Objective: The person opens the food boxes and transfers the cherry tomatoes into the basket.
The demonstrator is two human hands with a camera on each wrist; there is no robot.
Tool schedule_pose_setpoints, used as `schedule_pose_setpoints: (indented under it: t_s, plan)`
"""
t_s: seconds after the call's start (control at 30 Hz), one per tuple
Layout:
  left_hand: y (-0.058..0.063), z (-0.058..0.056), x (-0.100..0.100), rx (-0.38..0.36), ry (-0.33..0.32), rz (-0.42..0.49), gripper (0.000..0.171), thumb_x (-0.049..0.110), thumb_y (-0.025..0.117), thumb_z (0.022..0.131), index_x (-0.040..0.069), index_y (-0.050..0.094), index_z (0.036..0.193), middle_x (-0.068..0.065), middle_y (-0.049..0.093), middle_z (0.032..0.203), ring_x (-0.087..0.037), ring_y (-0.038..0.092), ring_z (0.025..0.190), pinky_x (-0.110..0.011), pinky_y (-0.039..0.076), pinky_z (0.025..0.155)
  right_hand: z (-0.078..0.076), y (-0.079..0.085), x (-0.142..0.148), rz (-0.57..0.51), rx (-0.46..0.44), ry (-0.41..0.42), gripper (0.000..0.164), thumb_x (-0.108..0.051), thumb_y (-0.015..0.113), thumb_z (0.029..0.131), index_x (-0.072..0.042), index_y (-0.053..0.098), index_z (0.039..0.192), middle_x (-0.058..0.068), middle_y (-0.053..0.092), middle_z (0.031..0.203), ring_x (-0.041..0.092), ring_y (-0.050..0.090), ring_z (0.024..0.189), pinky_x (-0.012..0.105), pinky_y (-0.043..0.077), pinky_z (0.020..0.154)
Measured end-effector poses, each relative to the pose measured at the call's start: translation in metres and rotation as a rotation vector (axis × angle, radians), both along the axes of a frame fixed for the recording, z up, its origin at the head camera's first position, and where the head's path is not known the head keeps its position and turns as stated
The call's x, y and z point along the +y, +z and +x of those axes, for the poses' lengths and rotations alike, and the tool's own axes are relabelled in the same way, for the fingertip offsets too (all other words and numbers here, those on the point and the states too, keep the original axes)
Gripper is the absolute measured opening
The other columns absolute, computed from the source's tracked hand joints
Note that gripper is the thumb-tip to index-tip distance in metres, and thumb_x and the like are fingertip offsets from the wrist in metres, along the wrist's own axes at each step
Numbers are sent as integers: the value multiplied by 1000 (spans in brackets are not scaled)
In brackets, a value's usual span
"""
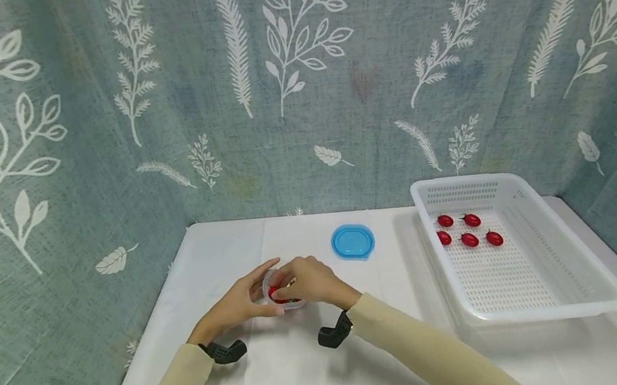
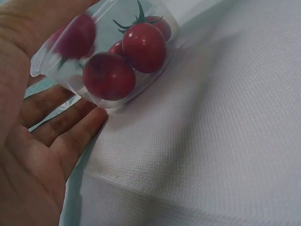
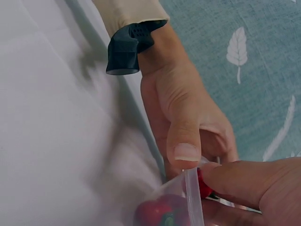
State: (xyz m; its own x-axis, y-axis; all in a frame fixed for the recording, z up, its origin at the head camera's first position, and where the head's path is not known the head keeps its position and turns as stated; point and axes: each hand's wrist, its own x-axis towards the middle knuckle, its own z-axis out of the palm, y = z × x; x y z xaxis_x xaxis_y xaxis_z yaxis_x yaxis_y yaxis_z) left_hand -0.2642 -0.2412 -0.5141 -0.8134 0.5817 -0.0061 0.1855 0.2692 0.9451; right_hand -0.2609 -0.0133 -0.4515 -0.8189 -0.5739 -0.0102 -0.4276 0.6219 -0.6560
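Note:
A small clear plastic container (image 1: 293, 305) with cherry tomatoes in it stands on the white table. My left hand (image 1: 238, 303) holds it from the left, thumb on the near side and fingers around the far side. From the right, my right hand (image 1: 318, 281) reaches in over the rim. Its thumb and fingers pinch a cherry tomato (image 3: 205, 186) at the container's mouth, partly hidden by the fingers. Through the clear wall in the left wrist view show several red cherry tomatoes (image 2: 144, 48), one with a green stem.
A blue lid (image 1: 352, 242) lies on the table behind and right of the container. At the right stands a white perforated basket (image 1: 543, 314) holding several cherry tomatoes (image 1: 469, 240) towards its back left. Patterned green-grey cloth (image 1: 326, 79) hangs behind the table and at both sides.

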Motion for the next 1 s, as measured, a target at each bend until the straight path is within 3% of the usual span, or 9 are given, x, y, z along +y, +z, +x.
schedule_pose_setpoints:
  t_s: [0.2, 0.4, 0.63, 0.8, 0.9, 1.0]
  plan:
    - [1, 1, -1, 21, 0, -2, 101, 22, 88, 85, 34, 25, 164, -8, 32, 165, -28, 39, 148, -33, 45, 112, 0, -3, 3, -35, -16, 55, 15, -29, 81, 92, -21, 82, 105, -15, 74, 94, 2, 63, 77, 21, 50, 62]
    - [2, 2, 0, 29, 4, -14, 102, 23, 88, 85, 33, 25, 164, -11, 27, 167, -29, 35, 149, -36, 43, 114, 1, -4, 7, -139, -120, 68, 16, -25, 82, 91, -17, 82, 106, -11, 74, 98, 4, 61, 76, 20, 49, 60]
    - [1, 0, 1, 34, 7, -25, 104, 25, 89, 84, 29, 24, 165, -11, 24, 168, -29, 32, 151, -46, 39, 116, 3, -4, 11, -172, -156, 46, 19, -21, 82, 91, -15, 78, 108, -7, 74, 98, 6, 66, 81, 22, 53, 64]
    - [0, 0, 2, 30, 22, -34, 106, 26, 89, 84, 22, 22, 166, -6, 25, 168, -29, 30, 152, -50, 36, 118, 3, -6, 13, -223, -183, -3, 33, -18, 84, 88, -10, 68, 115, -1, 74, 98, 8, 67, 85, 25, 56, 68]
    - [1, 0, 2, 32, 26, -38, 106, 26, 89, 84, 22, 22, 166, -6, 25, 168, -29, 30, 152, -51, 35, 118, 3, -6, 15, -245, -184, -23, 41, -17, 86, 86, -8, 65, 121, 1, 76, 101, 10, 68, 91, 25, 57, 71]
    - [1, 1, 1, 29, 27, -39, 105, 25, 88, 85, 24, 22, 166, -7, 24, 168, -29, 29, 152, -52, 33, 119, 3, -5, 17, -223, -148, -23, 38, -18, 86, 86, -9, 70, 119, -2, 75, 101, 13, 67, 96, 25, 57, 72]
